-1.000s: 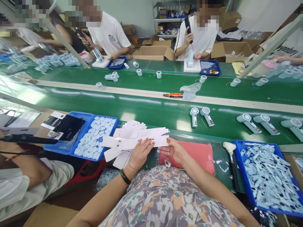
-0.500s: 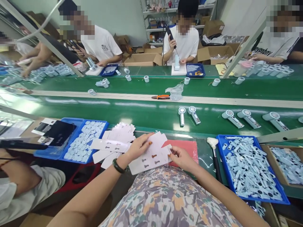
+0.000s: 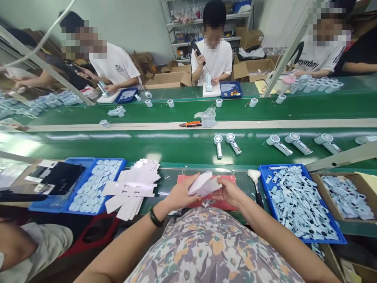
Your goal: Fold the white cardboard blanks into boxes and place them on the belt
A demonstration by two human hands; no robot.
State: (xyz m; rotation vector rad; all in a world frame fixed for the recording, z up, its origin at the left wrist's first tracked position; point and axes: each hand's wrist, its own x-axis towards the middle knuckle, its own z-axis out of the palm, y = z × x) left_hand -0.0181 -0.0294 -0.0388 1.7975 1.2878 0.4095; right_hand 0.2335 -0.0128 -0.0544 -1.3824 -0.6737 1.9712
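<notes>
Between my two hands is a small stack of white die-cut cards (image 3: 204, 184), tilted above a red mat (image 3: 228, 181). My left hand (image 3: 182, 193) grips the cards at their left end, thumb on top. At the right end, the fingers of my right hand (image 3: 229, 192) close on the same cards. To the left lies a fanned pile of similar white cards (image 3: 134, 186), showing cut-out slots. Something small and shiny lies at the mat's front edge by my clothing; I cannot make out what it is.
Blue trays of pale parts stand left (image 3: 96, 184) and right (image 3: 300, 204), with a box of parts (image 3: 346, 196) farther right. A black-handled tool (image 3: 257, 188) lies beside the right tray. Handheld fans (image 3: 218, 146) lie on the green belt (image 3: 165, 147). Co-workers sit opposite; another person is at left.
The cards, spread flat and wide before, are now gathered and tilted up between my hands. My view has shifted slightly, so the bench appears farther left.
</notes>
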